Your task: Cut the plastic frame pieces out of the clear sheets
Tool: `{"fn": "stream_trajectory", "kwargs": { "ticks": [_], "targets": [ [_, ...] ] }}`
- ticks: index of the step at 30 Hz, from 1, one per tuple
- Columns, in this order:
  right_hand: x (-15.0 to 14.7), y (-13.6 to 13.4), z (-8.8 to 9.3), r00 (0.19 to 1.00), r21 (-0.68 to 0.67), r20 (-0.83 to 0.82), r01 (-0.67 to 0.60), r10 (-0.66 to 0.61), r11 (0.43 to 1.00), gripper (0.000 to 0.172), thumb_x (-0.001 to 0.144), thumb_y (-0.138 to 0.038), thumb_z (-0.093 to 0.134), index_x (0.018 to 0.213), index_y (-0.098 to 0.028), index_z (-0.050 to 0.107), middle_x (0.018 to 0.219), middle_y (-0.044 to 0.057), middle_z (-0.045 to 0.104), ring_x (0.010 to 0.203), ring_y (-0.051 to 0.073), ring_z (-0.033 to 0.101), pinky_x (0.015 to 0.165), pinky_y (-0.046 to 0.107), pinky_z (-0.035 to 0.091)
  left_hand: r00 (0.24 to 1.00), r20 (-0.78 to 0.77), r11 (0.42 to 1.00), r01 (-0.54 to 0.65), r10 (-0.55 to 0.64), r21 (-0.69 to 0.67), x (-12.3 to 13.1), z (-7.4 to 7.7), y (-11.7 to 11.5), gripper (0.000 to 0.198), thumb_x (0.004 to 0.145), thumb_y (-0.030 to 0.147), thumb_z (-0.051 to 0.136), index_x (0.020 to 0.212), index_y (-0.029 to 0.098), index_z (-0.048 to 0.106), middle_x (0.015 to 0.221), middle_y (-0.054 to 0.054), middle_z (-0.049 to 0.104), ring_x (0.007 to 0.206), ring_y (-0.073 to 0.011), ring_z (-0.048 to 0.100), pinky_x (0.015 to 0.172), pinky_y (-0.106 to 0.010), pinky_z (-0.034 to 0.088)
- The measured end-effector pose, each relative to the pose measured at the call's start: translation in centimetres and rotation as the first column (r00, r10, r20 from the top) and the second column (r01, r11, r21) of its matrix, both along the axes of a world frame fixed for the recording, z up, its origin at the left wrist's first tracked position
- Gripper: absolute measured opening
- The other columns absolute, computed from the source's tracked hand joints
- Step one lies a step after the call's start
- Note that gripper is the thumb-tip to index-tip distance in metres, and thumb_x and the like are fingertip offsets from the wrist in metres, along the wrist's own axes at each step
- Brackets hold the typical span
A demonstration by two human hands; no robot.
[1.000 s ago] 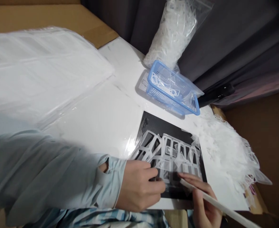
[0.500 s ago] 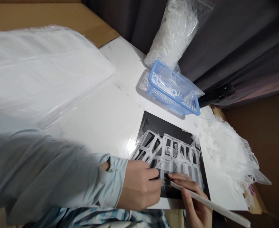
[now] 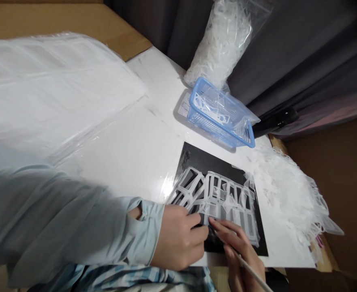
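Observation:
My left hand (image 3: 178, 239) rests at the near edge of a white plastic lattice sheet (image 3: 217, 202), with its fingers curled onto the sheet. The sheet lies on a black mat (image 3: 202, 160). My right hand (image 3: 240, 255) grips a thin white rod (image 3: 253, 273), and its fingertips touch the lattice next to my left fingers. The rod's tip is hidden behind my fingers. A pale blue sleeve (image 3: 59, 215) covers my left arm.
A blue mesh basket (image 3: 221, 115) holds white pieces and clear film, beside a bag of white plastic scraps (image 3: 223, 40). White offcuts (image 3: 287, 194) are heaped right of the mat. Film-wrapped sheets (image 3: 53, 89) lie left on a white board (image 3: 129, 162). A dark curtain hangs behind.
My right hand has moved up and left onto the lattice, and the rod now slants more steeply toward the lower right. My left hand has barely moved.

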State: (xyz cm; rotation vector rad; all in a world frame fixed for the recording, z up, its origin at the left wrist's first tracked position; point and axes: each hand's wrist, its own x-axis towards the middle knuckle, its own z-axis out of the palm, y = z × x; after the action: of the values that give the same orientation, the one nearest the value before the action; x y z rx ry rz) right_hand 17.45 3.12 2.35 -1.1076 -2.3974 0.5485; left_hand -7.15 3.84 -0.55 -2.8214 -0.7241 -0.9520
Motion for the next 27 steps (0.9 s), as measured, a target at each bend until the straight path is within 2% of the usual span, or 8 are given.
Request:
{"fn": "stream_trajectory", "kwargs": {
  "ticks": [7,13,15,17,19,20,24,27],
  "targets": [
    [0.1,0.0,-1.0,0.989,0.088,0.120,0.072,-0.083,0.994,0.033,0.104,-0.026,0.042,0.133,-0.026,0.058,0.124,0.008,0.063,0.111,0.020,0.064,0.087,0.027,0.055,1.000,0.025,1.000,-0.016,0.016,0.001,0.0,0.4,0.0,0.022,0.092,0.017,0.048,0.087,0.015,0.069,0.088,-0.009,0.065,0.065,-0.0207,0.051,0.044,-0.035,0.035],
    [1.0,1.1,-1.2,0.979,0.254,-0.013,0.202,-0.205,0.946,0.027,0.102,-0.022,0.044,0.124,-0.019,0.059,0.119,0.010,0.067,0.109,0.023,0.065,0.085,0.032,0.054,0.999,0.030,0.999,-0.023,0.022,0.027,0.0,0.2,0.0,0.019,0.090,0.018,0.051,0.082,0.016,0.068,0.088,-0.009,0.066,0.060,-0.0199,0.049,0.041,-0.035,0.031],
    [1.9,2.1,-1.1,0.923,0.299,-0.086,0.383,-0.375,0.874,0.023,0.102,-0.027,0.046,0.117,-0.015,0.060,0.114,0.013,0.069,0.104,0.026,0.066,0.085,0.037,0.053,0.999,0.032,0.999,-0.027,0.026,0.046,0.0,0.1,0.0,0.017,0.089,0.019,0.054,0.082,0.016,0.068,0.089,-0.009,0.066,0.060,-0.0197,0.049,0.040,-0.035,0.030],
    [3.0,3.0,-1.1,0.821,0.352,-0.151,0.565,-0.550,0.746,0.029,0.103,-0.035,0.046,0.111,-0.012,0.061,0.109,0.016,0.069,0.100,0.029,0.067,0.084,0.040,0.052,0.999,0.031,0.998,-0.026,0.024,0.059,-0.1,0.2,0.0,0.014,0.088,0.020,0.056,0.082,0.016,0.068,0.089,-0.009,0.066,0.059,-0.0191,0.049,0.039,-0.034,0.028],
    [3.8,3.7,-1.1,0.726,0.364,-0.220,0.680,-0.651,0.636,0.036,0.102,-0.042,0.046,0.109,-0.010,0.062,0.107,0.018,0.068,0.098,0.031,0.067,0.085,0.044,0.052,0.999,0.023,0.998,-0.023,0.022,0.058,-0.2,0.3,0.0,0.013,0.088,0.020,0.056,0.081,0.016,0.067,0.089,-0.009,0.064,0.058,-0.0185,0.048,0.038,-0.034,0.027],
    [4.1,3.9,-1.0,0.707,0.349,-0.256,0.703,-0.659,0.619,0.037,0.101,-0.043,0.047,0.109,-0.010,0.062,0.107,0.019,0.068,0.098,0.031,0.067,0.086,0.046,0.051,1.000,0.014,0.999,-0.020,0.019,0.051,-0.3,0.4,0.1,0.013,0.087,0.020,0.056,0.082,0.016,0.067,0.088,-0.008,0.064,0.058,-0.0182,0.048,0.038,-0.034,0.028],
    [3.5,3.2,-0.6,0.782,0.224,-0.310,0.612,-0.540,0.758,0.030,0.100,-0.038,0.053,0.107,-0.012,0.064,0.117,0.017,0.068,0.107,0.030,0.065,0.094,0.048,0.049,0.999,-0.037,0.998,-0.031,0.032,0.051,-0.6,0.8,0.2,0.019,0.089,0.022,0.051,0.098,0.017,0.067,0.091,-0.006,0.061,0.055,-0.0161,0.047,0.036,-0.033,0.030],
    [2.3,2.0,-0.2,0.855,0.113,-0.283,0.480,-0.435,0.870,0.021,0.100,-0.030,0.052,0.103,-0.016,0.067,0.107,0.011,0.071,0.101,0.025,0.068,0.089,0.039,0.054,0.995,-0.074,0.997,-0.056,0.060,0.047,-0.7,1.0,0.2,0.019,0.090,0.020,0.049,0.091,0.015,0.067,0.084,-0.005,0.058,0.051,-0.0149,0.045,0.035,-0.034,0.028]
  ]
}}
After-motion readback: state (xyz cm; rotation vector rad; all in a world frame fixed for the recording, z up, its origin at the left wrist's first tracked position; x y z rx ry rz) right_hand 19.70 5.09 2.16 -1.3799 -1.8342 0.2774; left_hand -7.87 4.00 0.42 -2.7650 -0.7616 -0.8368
